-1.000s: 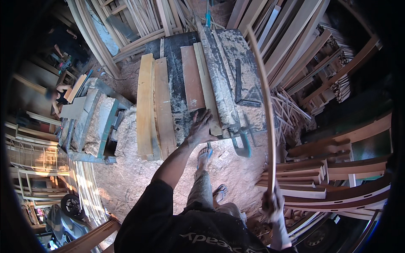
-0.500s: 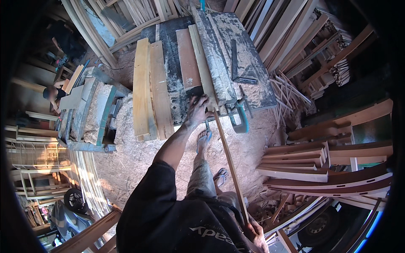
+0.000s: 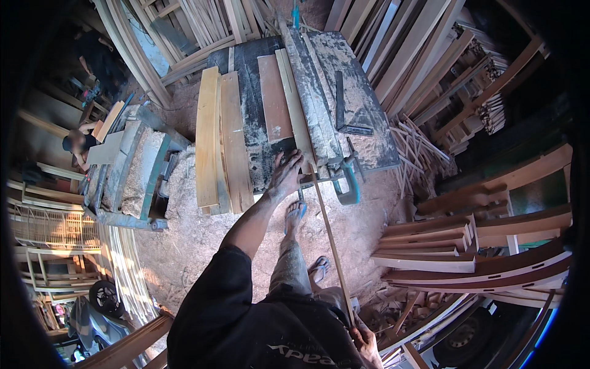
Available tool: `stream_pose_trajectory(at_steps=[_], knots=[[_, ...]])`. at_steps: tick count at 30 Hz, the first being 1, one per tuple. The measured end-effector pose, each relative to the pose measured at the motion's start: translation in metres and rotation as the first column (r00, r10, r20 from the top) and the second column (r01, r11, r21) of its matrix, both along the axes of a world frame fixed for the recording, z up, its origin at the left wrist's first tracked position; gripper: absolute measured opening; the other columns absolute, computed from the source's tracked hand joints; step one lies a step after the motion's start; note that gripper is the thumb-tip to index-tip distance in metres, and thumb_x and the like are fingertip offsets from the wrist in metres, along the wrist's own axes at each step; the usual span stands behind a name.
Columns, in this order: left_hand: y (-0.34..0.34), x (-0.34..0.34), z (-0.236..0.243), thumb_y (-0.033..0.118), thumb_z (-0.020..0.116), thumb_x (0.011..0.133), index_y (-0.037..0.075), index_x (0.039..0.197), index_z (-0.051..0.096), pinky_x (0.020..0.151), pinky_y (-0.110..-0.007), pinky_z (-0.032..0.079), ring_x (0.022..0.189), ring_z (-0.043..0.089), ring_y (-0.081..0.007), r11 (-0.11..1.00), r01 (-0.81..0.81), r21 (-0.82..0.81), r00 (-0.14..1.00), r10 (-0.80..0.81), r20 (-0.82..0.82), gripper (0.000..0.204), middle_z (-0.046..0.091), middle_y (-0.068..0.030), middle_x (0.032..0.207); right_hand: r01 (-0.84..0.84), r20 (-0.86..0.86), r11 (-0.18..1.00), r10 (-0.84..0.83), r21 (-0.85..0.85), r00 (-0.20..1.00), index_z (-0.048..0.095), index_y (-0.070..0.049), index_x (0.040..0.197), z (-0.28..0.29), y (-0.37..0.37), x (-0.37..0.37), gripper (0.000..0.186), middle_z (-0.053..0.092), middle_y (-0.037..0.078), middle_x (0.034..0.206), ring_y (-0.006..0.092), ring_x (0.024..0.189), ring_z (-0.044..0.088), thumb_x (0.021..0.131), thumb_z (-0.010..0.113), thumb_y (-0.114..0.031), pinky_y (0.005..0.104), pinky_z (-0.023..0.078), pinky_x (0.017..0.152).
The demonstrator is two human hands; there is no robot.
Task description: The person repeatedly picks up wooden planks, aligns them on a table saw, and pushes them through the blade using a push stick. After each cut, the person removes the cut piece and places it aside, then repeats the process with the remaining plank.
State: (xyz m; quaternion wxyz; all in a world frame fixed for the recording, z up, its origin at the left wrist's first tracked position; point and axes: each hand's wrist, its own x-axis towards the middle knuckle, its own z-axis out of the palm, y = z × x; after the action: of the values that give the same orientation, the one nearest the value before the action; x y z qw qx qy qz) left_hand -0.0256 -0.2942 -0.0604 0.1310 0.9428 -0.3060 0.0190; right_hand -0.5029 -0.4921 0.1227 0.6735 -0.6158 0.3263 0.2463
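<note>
A long thin wooden strip [image 3: 331, 240] slants from the front edge of the dusty dark machine table [image 3: 384, 135] back toward my right side. My right hand [image 3: 366, 345] is closed around its near end, low in the view. At the table's front edge, my left hand [image 3: 286, 174] rests with fingers apart, its thumb side close to the strip's far end; whether it touches the strip is unclear. Just beyond lies a narrow wooden board [image 3: 295, 104] along the table's long straight fence [image 3: 312, 98]. A reddish-brown board [image 3: 275, 98] lies to its left.
Pale planks [image 3: 209, 138] lie left on the table. A teal clamp [image 3: 350, 184] grips the fence's near end, beside a metal square [image 3: 340, 101]. Sawdust covers the floor [image 3: 203, 258]. Stacked curved timber [image 3: 430, 243] stands right; another person [image 3: 78, 144] is far left beside a second machine [image 3: 138, 175].
The view has shifted slightly, so the table sits lower in it. My left fingers look more spread. My right hand keeps hold of the strip, which appears slightly thinner from this angle.
</note>
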Motion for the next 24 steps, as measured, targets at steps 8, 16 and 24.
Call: stream_pose_trajectory(at_steps=[8, 16, 24], knots=[[0.000, 0.007, -0.013, 0.017, 0.071, 0.078, -0.001, 0.139, 0.047, 0.118, -0.049, 0.015, 0.144, 0.032, -0.0209, 0.999, 0.003, -0.047, 0.998, 0.000, 0.057, 0.068, 0.042, -0.0121, 0.151, -0.038, -0.039, 0.998, 0.036, -0.057, 0.999, 0.046, -0.005, 0.143, -0.034, -0.009, -0.033, 0.045, 0.065, 0.005, 0.116, 0.0117, 0.103, 0.058, 0.104, 0.050, -0.027, 0.0248, 0.046, 0.091], [-0.003, 0.017, -0.008, 0.013, 0.070, 0.077, 0.001, 0.140, 0.047, 0.115, -0.048, 0.019, 0.143, 0.034, -0.0209, 0.997, -0.030, 0.071, 0.999, 0.027, 0.042, 0.068, 0.041, -0.0118, 0.151, -0.076, 0.004, 0.985, 0.077, -0.152, 0.997, 0.049, -0.005, 0.140, -0.019, -0.009, -0.002, 0.041, 0.065, 0.005, 0.116, 0.0110, 0.103, 0.058, 0.104, 0.048, -0.025, 0.0239, 0.046, 0.091], [-0.004, 0.029, 0.001, 0.017, 0.070, 0.083, -0.001, 0.142, 0.043, 0.113, -0.048, 0.019, 0.143, 0.034, -0.0243, 0.999, -0.023, 0.030, 0.999, 0.022, 0.028, 0.068, 0.037, -0.0155, 0.153, 0.160, -0.145, 0.986, -0.166, -0.052, 0.975, 0.050, -0.002, 0.142, 0.070, 0.011, 0.076, 0.043, 0.065, 0.004, 0.122, 0.0065, 0.108, 0.056, 0.102, 0.053, -0.016, 0.0208, 0.043, 0.094]])
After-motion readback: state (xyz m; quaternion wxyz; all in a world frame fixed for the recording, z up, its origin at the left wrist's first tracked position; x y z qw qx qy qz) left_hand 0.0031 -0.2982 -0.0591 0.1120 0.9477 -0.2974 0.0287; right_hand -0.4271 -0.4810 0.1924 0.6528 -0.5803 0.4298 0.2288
